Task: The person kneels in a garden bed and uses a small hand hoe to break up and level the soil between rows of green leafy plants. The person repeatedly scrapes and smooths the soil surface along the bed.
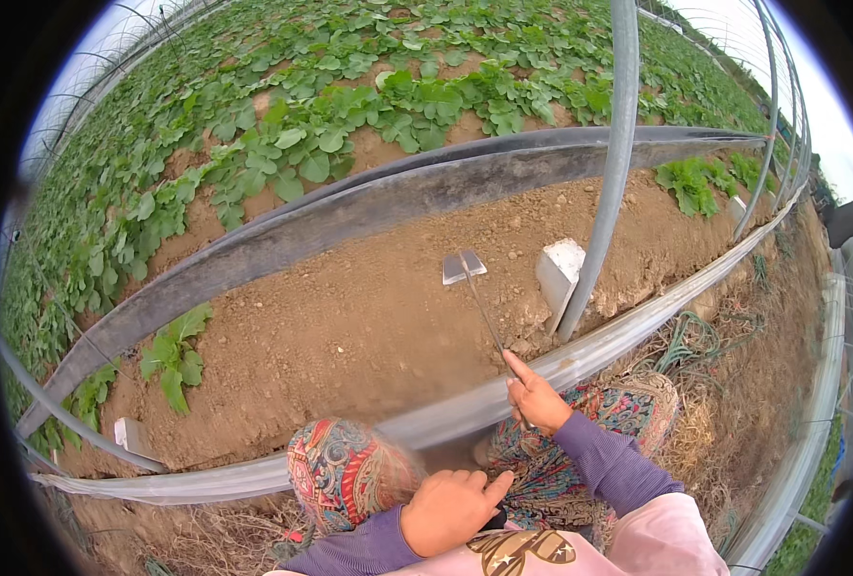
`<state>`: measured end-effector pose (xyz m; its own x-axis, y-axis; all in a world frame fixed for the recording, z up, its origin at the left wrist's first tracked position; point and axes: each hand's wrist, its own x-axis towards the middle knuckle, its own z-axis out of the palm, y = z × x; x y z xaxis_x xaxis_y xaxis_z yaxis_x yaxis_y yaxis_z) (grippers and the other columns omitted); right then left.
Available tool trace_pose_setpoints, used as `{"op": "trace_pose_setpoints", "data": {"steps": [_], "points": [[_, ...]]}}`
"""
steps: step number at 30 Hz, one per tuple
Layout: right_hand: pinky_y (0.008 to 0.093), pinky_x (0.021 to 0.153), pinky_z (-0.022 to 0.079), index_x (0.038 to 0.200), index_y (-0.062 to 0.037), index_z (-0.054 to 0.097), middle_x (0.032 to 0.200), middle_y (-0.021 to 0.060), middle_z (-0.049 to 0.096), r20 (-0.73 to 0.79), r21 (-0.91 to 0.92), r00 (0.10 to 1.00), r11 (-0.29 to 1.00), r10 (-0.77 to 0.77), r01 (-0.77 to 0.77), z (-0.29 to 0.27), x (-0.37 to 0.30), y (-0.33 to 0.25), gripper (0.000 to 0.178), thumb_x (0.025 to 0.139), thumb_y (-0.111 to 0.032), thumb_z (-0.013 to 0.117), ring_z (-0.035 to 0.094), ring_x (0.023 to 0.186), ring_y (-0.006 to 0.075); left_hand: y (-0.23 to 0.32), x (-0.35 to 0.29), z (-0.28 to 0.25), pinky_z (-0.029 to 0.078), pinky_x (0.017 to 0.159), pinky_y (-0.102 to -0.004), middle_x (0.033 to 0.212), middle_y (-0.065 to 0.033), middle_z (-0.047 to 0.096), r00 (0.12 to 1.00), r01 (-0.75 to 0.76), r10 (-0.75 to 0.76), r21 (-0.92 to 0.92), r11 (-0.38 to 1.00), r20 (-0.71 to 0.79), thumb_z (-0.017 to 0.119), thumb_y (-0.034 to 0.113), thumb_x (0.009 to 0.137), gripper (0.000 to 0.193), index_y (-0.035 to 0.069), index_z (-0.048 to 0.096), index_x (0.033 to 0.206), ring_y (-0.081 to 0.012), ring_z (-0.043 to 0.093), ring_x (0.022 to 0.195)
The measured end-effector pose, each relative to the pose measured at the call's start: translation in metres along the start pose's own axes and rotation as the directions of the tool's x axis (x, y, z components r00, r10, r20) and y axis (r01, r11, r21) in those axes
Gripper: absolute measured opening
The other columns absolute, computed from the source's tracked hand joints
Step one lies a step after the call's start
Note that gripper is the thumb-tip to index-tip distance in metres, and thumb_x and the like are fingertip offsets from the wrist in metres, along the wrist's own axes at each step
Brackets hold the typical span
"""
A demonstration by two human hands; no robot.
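My right hand [539,396] is closed around the handle of a small hoe [465,268], its index finger stretched along the shaft. The thin dark shaft slants away from me. Its flat metal blade lies on or just over the brown soil [349,317]; I cannot tell whether it touches. My left hand [457,511] is in front of my body near my lap, back of the hand up, thumb apart from the fingers, nothing seen in it. Both hands are nearest my bent knees in patterned trousers [345,470].
A grey metal pole [616,144] rises beside a pale block [561,269]. A dark plastic strip [388,211] borders leafy rows [321,144] beyond. Rolled clear plastic film [474,408] runs between me and the soil. Leafy plants [175,357] stand at the left, others [690,184] at the right.
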<state>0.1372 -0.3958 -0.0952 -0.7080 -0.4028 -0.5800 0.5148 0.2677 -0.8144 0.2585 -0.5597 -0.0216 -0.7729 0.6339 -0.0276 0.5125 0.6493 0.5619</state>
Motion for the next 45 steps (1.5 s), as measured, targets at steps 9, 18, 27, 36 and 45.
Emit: {"op": "trace_pose_setpoints", "data": {"steps": [9, 18, 27, 36, 45], "points": [[0.024, 0.051, 0.044, 0.123, -0.0089, 0.027, 0.09, 0.0075, 0.05, 0.184, 0.314, 0.965, 0.942, -0.186, 0.122, -0.018, 0.005, -0.031, 0.05, 0.078, -0.011, 0.048, 0.05, 0.075, 0.0126, -0.001, -0.004, -0.003, 0.043, 0.055, -0.0318, 0.07, -0.0073, 0.049, 0.998, 0.056, -0.056, 0.01, 0.998, 0.017, 0.056, 0.024, 0.068, 0.043, 0.006, 0.045, 0.105, -0.0222, 0.053, 0.063], [0.0216, 0.039, 0.039, 0.124, 0.0001, 0.016, 0.084, 0.0094, 0.048, -0.022, 0.202, 0.992, 0.972, -0.121, 0.123, 0.035, 0.062, -0.036, 0.059, 0.071, 0.0, 0.04, 0.047, 0.058, 0.0105, 0.0, -0.002, 0.005, 0.042, 0.053, -0.0303, 0.067, -0.0061, 0.048, 0.998, 0.053, -0.052, 0.028, 0.998, -0.032, 0.053, 0.021, 0.067, 0.041, 0.006, 0.046, 0.104, -0.0202, 0.052, 0.061], [0.0214, 0.033, 0.037, 0.124, 0.0001, 0.016, 0.081, 0.0073, 0.047, 0.053, 0.379, 0.996, 0.924, -0.079, 0.053, 0.044, 0.058, -0.014, 0.058, 0.071, 0.002, 0.041, 0.044, 0.051, 0.0098, 0.0, -0.01, 0.005, 0.042, 0.052, -0.0294, 0.066, -0.0039, 0.047, 0.996, 0.084, -0.082, 0.034, 0.996, -0.045, 0.057, 0.024, 0.066, 0.042, 0.008, 0.046, 0.103, -0.0193, 0.052, 0.061], [0.0226, 0.034, 0.037, 0.125, -0.002, 0.013, 0.073, 0.0046, 0.046, 0.007, 0.407, 0.999, 0.913, -0.034, 0.028, 0.066, 0.096, -0.028, 0.059, 0.075, -0.003, 0.043, 0.044, 0.051, 0.0098, 0.001, -0.005, 0.005, 0.043, 0.052, -0.0302, 0.065, -0.0044, 0.046, 0.996, 0.064, -0.064, 0.0, 0.998, -0.054, 0.056, 0.022, 0.066, 0.041, 0.009, 0.046, 0.104, -0.0194, 0.052, 0.061], [0.0217, 0.034, 0.036, 0.125, -0.0061, 0.019, 0.071, 0.0041, 0.045, 0.122, 0.234, 0.988, 0.97, -0.095, 0.065, 0.097, 0.083, -0.031, 0.055, 0.076, -0.005, 0.043, 0.043, 0.049, 0.0088, -0.001, -0.01, 0.006, 0.042, 0.05, -0.0283, 0.064, -0.004, 0.046, 0.993, 0.093, -0.09, 0.024, 0.995, -0.081, 0.052, 0.019, 0.067, 0.037, 0.008, 0.048, 0.102, -0.0181, 0.051, 0.06]]}}
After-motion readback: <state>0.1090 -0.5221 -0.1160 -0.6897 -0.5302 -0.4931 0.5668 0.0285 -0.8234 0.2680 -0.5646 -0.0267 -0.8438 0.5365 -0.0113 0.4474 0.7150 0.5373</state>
